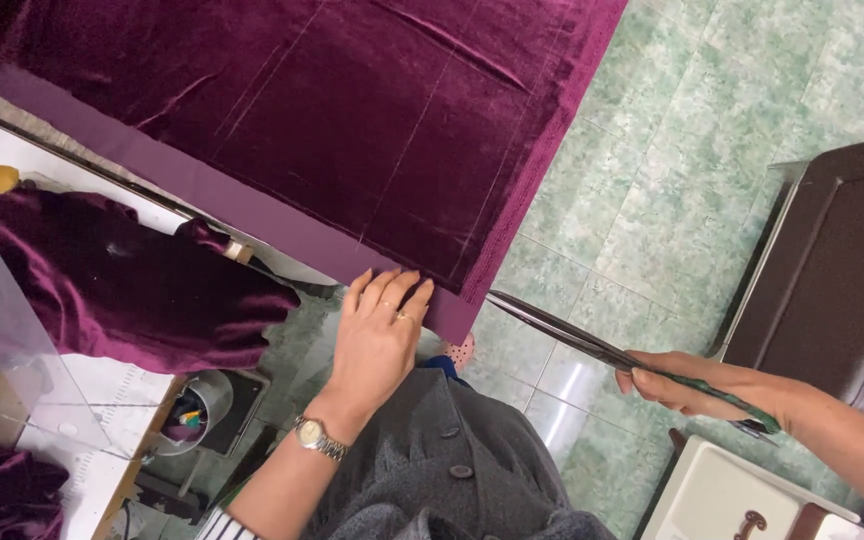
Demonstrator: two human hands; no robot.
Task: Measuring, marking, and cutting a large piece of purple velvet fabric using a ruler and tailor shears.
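Deep purple velvet fabric sheet (352,110) lies spread flat over the table, faint chalk lines across it, its near corner hanging over the table edge above the green marbled tile floor (672,170). Left hand (377,335) rests palm-down on that near edge, fingers stretched out flat and pressing the cloth, gripping nothing; ring on one finger, metal wristwatch (314,437) on the wrist. Right hand (697,385) is clenched round the green handles of long metal scissors (592,345); the blades look closed, tips touching the fabric's overhanging corner. A second crumpled purple velvet piece (112,280) lies left, under the table edge. Dark brown cabinet (832,270) stands on the right. Grey buttoned coat (442,460) at bottom centre.
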